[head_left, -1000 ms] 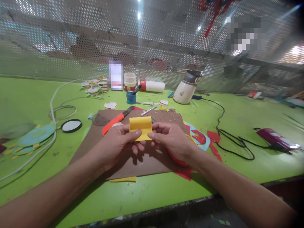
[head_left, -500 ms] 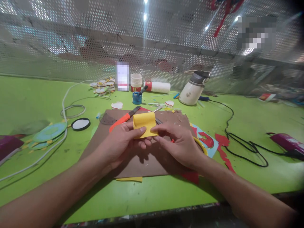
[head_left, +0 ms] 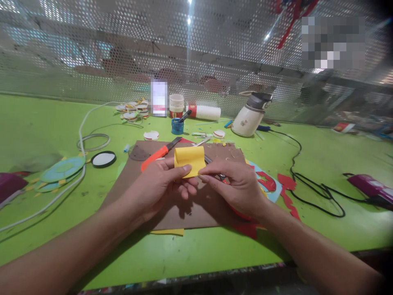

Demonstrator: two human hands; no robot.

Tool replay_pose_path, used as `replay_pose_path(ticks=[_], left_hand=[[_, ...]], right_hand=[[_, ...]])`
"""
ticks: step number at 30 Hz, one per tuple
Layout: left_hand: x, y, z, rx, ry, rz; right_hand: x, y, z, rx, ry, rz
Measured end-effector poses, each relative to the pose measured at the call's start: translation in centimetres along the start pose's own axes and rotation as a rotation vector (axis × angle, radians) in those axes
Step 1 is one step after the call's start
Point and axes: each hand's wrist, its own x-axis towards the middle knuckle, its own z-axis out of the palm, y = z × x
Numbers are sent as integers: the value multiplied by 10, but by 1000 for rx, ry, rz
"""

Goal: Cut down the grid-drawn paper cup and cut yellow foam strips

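A folded piece of yellow foam sheet (head_left: 189, 159) is held up over a brown board (head_left: 181, 207) on the green table. My left hand (head_left: 159, 186) pinches its lower left edge with the thumb on top. On the lower right corner, my right hand (head_left: 236, 186) pinches with thumb and fingers, and the metal tips of scissors (head_left: 219, 177) seem to show under that hand. An orange utility knife (head_left: 158, 153) lies on the board just behind my left hand.
Red and blue foam cut-outs (head_left: 270, 182) lie right of the board. A black cable (head_left: 310, 184) runs to a purple tool (head_left: 371, 186). At the back stand paper cups (head_left: 202, 112), a blue pot (head_left: 177, 126) and a white jug (head_left: 248, 119). At left are a white cable (head_left: 82, 143) and round cut-outs (head_left: 63, 169).
My right hand has shifted its pinch along the yellow piece's right edge. The view has panned slightly. Both hands have kept hold of the piece.
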Motion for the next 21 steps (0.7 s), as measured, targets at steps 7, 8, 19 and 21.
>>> replay_pose_path(ticks=[7,8,19,21], left_hand=[[-1,0,1,-5,-28,-16],[-2,-1,1,1,-34,-13],[-5,-4,1,94,-64,57],[-5,-3,2,145,-23,103]], right_hand=[[1,-2,1,89,20,58],[2,-2,2,111,18,77],[-1,-6,2,427,-37,268],[0,-6,1,493,-12,305]])
